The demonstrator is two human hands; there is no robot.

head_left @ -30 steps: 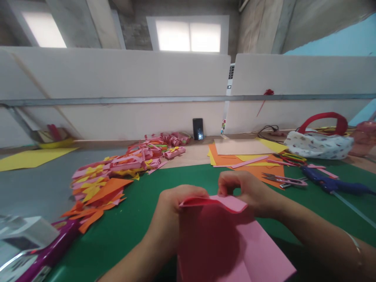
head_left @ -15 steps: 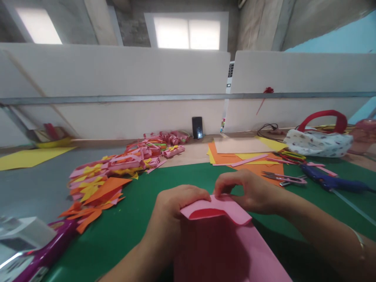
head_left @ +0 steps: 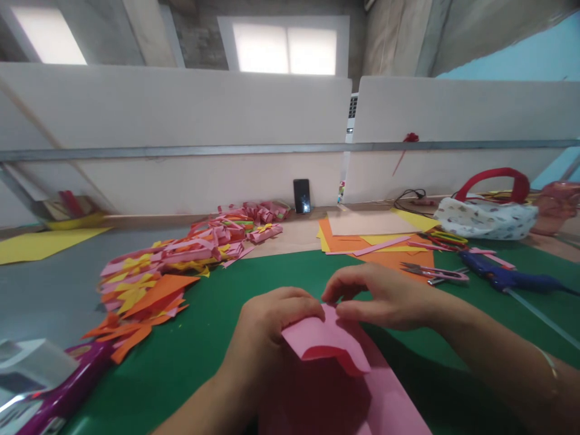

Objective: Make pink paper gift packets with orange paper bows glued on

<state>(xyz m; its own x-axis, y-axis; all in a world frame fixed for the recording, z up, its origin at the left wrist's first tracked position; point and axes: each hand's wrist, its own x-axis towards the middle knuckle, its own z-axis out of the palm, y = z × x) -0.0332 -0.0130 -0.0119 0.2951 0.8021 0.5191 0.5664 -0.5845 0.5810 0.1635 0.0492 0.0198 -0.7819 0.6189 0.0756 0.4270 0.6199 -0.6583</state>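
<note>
A sheet of pink paper (head_left: 399, 402) lies in front of me, its far end bent back toward me in a loose curl with a darker pink underside. My left hand (head_left: 276, 326) is closed on the left side of that curled end, thumb on top. At the right of the fold, my right hand (head_left: 380, 296) pinches the paper's far edge between thumb and fingers. The near part of the sheet is in shadow and runs out of view at the bottom.
Left of the green mat (head_left: 181, 386) lies a heap of pink, orange and yellow paper pieces (head_left: 172, 254). A purple tool (head_left: 72, 386) sits at lower left. Thread snips (head_left: 435, 273), a blue glue gun (head_left: 507, 275) and a fabric basket (head_left: 487, 217) are at right. A phone (head_left: 301, 196) leans behind.
The curled paper end has come further down toward me. My right hand has shifted slightly left, its thumb now on the fold. The view has turned a little.
</note>
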